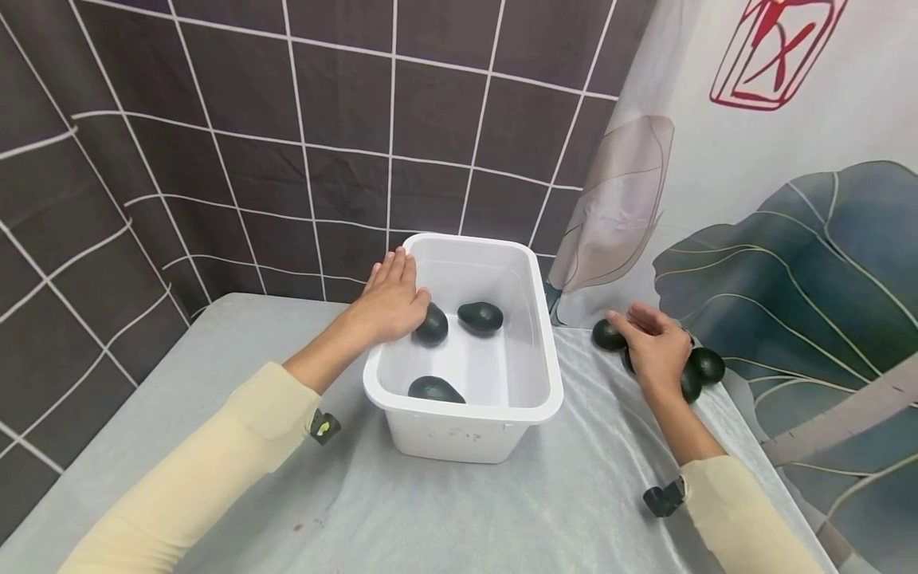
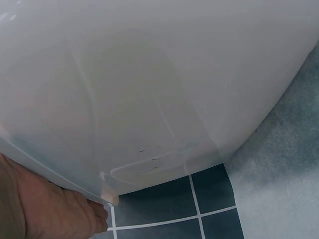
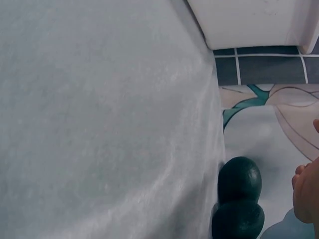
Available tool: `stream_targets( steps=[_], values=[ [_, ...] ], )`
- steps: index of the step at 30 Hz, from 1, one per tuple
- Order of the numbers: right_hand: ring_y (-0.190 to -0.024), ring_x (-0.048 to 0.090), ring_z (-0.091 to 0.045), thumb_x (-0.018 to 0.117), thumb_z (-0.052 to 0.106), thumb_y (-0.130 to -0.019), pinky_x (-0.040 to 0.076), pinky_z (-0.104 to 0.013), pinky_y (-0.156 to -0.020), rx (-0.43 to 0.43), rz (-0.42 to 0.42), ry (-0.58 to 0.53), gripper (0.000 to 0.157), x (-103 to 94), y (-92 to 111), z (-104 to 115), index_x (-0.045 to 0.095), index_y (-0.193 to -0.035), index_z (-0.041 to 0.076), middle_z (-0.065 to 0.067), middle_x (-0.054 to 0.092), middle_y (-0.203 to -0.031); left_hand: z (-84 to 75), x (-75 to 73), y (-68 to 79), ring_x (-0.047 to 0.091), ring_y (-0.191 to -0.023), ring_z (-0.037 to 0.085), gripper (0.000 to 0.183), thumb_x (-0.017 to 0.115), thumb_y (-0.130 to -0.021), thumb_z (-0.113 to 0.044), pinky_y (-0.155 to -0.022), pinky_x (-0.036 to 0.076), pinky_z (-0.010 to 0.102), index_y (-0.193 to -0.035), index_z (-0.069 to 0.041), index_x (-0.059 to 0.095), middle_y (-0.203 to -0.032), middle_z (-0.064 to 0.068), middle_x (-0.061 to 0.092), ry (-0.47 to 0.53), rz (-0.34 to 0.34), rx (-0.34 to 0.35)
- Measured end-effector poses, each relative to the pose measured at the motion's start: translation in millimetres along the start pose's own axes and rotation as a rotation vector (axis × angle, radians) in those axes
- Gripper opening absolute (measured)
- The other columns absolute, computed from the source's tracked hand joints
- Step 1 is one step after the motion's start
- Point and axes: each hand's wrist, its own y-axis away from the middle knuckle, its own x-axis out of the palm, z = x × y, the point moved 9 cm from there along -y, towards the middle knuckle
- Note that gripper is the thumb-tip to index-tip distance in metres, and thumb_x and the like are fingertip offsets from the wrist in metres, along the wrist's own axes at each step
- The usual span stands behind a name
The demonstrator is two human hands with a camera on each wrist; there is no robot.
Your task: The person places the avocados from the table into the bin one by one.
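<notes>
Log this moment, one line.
left hand: at white plastic tub rim; right hand: near dark-green oval avocados; tub: three visible avocados

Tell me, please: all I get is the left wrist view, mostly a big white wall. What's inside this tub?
Observer: In the head view, three dark avocados show inside the tub.
Operator: How nice! And what is the right grip close to?
Observer: The right grip is at a group of loose avocados, to the right of the tub.
Operator: Are those scattered about?
Observer: No, they lie bunched close together; I can't count them for sure, since part of the bunch is covered.
</notes>
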Motion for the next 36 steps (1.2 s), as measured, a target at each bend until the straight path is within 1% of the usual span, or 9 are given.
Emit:
stream_targets(
  steps=[4, 11, 17, 19, 24, 27, 31, 34, 36],
  values=[
    [-0.101, 0.072, 0.008, 0.101, 0.044, -0.085, 0.054, -0.006, -0.089, 0.025, -0.009, -0.007, 0.068, -5.9, -1.8, -4.8, 0.080, -0.141, 0.012, 0.004, 0.084, -0.124, 0.6, 0.6, -0.8, -0.009, -0.179, 0.043, 0.081, 0.027, -0.116, -0.038, -0.146, -0.006, 0.053, -0.177, 0.010, 0.005, -0.189, 0.029, -0.007, -0.002, -0.002, 0.000],
    [-0.103, 0.071, 0.009, 0.101, 0.043, -0.084, 0.055, -0.008, -0.092, 0.083, -0.040, 0.004, 0.070, -17.0, -3.9, -15.2, 0.079, -0.144, 0.015, 0.001, 0.082, -0.135, -0.1, 1.1, -0.8, -0.009, -0.179, 0.043, 0.081, 0.027, -0.116, -0.038, -0.146, -0.006, 0.052, -0.177, 0.010, 0.004, -0.189, 0.027, -0.009, 0.001, 0.006, -0.004],
    [-0.103, 0.072, 0.008, 0.103, 0.040, -0.083, 0.054, -0.006, -0.088, 0.104, -0.088, -0.013, 0.066, -26.2, -3.9, -22.3, 0.081, -0.141, 0.017, 0.011, 0.082, -0.123, -0.1, 0.8, -0.8, -0.009, -0.179, 0.043, 0.081, 0.027, -0.116, -0.038, -0.146, -0.006, 0.052, -0.177, 0.009, 0.004, -0.189, 0.027, -0.009, 0.004, 0.001, -0.005],
    [-0.105, 0.074, 0.004, 0.103, 0.040, -0.083, 0.054, -0.006, -0.087, 0.112, -0.112, -0.014, 0.065, -30.1, -3.0, -24.8, 0.081, -0.140, 0.017, 0.014, 0.081, -0.120, -0.3, 0.6, -0.3, -0.009, -0.179, 0.043, 0.081, 0.027, -0.115, -0.038, -0.146, -0.006, 0.052, -0.177, 0.010, 0.005, -0.189, 0.027, -0.008, 0.004, 0.000, -0.005],
    [-0.118, 0.074, -0.005, 0.101, 0.043, -0.085, 0.057, -0.010, -0.098, 0.145, -0.153, -0.001, 0.068, -38.4, -1.3, -34.2, 0.079, -0.144, 0.018, 0.014, 0.077, -0.126, -0.5, 0.4, 0.6, -0.008, -0.179, 0.043, 0.081, 0.027, -0.115, -0.037, -0.147, -0.006, 0.052, -0.177, 0.010, 0.005, -0.189, 0.028, -0.007, 0.006, -0.001, -0.002],
    [-0.115, 0.072, -0.003, 0.100, 0.042, -0.085, 0.057, -0.014, -0.104, 0.157, -0.182, -0.009, 0.070, -43.5, -0.4, -38.1, 0.077, -0.146, 0.017, 0.012, 0.076, -0.129, -1.0, 0.2, 0.8, -0.008, -0.179, 0.043, 0.081, 0.028, -0.115, -0.038, -0.147, -0.006, 0.052, -0.177, 0.010, 0.005, -0.189, 0.028, -0.007, 0.004, -0.004, 0.001],
    [-0.110, 0.068, 0.001, 0.101, 0.036, -0.085, 0.056, -0.016, -0.108, 0.164, -0.213, -0.033, 0.072, -49.3, 0.0, -41.3, 0.075, -0.149, 0.014, 0.011, 0.075, -0.126, 0.1, 0.7, -0.2, -0.008, -0.179, 0.043, 0.081, 0.028, -0.115, -0.038, -0.146, -0.005, 0.052, -0.177, 0.010, 0.005, -0.189, 0.028, -0.007, -0.002, -0.005, 0.002],
    [-0.114, 0.067, -0.001, 0.100, 0.036, -0.086, 0.056, -0.019, -0.112, 0.182, -0.225, -0.023, 0.075, -52.9, -0.1, -45.1, 0.072, -0.152, 0.012, 0.012, 0.073, -0.127, 0.9, 0.9, -0.7, -0.008, -0.179, 0.043, 0.081, 0.028, -0.115, -0.037, -0.146, -0.005, 0.053, -0.177, 0.010, 0.005, -0.189, 0.028, -0.007, -0.003, -0.007, 0.003],
    [-0.118, 0.067, -0.004, 0.099, 0.039, -0.088, 0.055, -0.021, -0.115, 0.198, -0.230, -0.006, 0.077, -55.3, 0.1, -48.1, 0.070, -0.154, 0.012, 0.008, 0.073, -0.133, 0.9, 1.0, -0.9, -0.008, -0.179, 0.043, 0.081, 0.028, -0.115, -0.037, -0.146, -0.005, 0.053, -0.177, 0.010, 0.005, -0.189, 0.028, -0.007, -0.001, -0.005, 0.002]
  ],
)
